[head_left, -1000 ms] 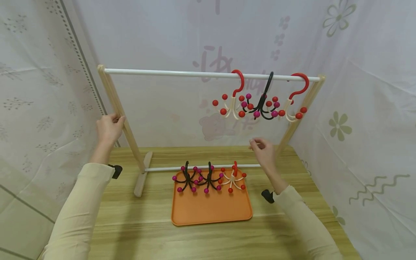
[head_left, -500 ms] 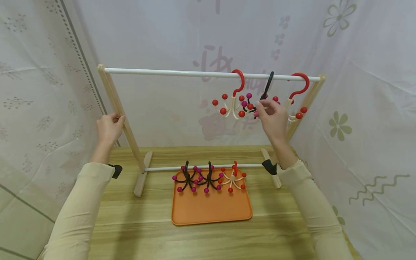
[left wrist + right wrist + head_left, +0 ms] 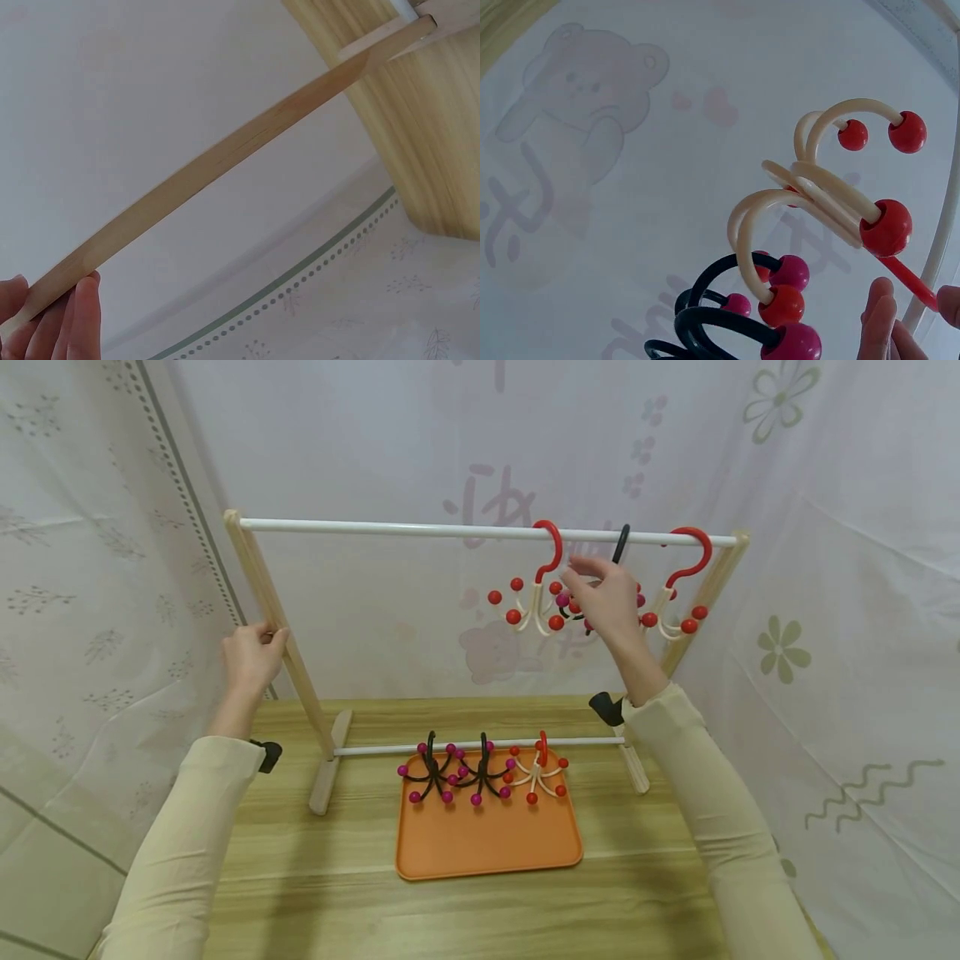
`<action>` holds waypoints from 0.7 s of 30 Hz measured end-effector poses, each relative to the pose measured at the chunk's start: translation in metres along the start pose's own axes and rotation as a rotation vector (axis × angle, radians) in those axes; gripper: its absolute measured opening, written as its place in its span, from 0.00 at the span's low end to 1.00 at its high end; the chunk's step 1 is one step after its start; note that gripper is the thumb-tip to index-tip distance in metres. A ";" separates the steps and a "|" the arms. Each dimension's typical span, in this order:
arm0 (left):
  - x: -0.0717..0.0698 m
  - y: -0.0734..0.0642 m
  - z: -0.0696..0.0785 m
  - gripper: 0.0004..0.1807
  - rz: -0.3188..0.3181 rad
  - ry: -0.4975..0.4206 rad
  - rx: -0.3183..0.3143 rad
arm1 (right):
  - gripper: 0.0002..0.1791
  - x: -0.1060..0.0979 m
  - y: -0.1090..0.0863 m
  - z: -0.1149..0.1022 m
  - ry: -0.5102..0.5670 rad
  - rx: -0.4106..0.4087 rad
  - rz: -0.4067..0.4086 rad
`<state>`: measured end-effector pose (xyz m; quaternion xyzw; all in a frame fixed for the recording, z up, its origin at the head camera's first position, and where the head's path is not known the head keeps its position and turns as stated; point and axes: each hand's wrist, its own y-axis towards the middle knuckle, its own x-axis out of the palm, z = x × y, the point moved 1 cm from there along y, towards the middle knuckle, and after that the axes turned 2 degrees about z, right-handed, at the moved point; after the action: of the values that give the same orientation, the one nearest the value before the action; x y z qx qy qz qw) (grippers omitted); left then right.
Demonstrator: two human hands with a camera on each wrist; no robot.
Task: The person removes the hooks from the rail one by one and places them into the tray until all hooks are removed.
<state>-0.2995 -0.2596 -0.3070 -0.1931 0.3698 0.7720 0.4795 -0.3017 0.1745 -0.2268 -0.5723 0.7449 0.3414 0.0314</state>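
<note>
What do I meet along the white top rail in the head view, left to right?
Left wooden upright, first red-hooked cream hanger, black hanger, second red-hooked cream hanger, right wooden upright.

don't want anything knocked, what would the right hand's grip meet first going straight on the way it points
Probably the red hook of the leftmost hanging hanger; in the head view the right hand's grip points towards it, though depth is unclear.

Wood-grain tabletop spread below me, pale curtain hung ahead, faint pink bear print low on it, olive flower showed right, green stripe slanted left.
</note>
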 end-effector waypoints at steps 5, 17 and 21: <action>0.000 0.000 0.000 0.22 0.010 0.003 0.012 | 0.23 0.005 0.007 -0.005 0.034 -0.001 -0.022; 0.000 -0.001 0.000 0.19 0.037 0.011 0.029 | 0.19 0.012 0.015 -0.015 0.132 0.080 -0.031; 0.000 0.000 0.000 0.20 0.033 0.013 0.027 | 0.18 0.012 0.016 -0.016 0.167 0.100 -0.026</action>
<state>-0.2994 -0.2594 -0.3068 -0.1855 0.3865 0.7734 0.4670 -0.3141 0.1578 -0.2124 -0.6060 0.7536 0.2546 0.0020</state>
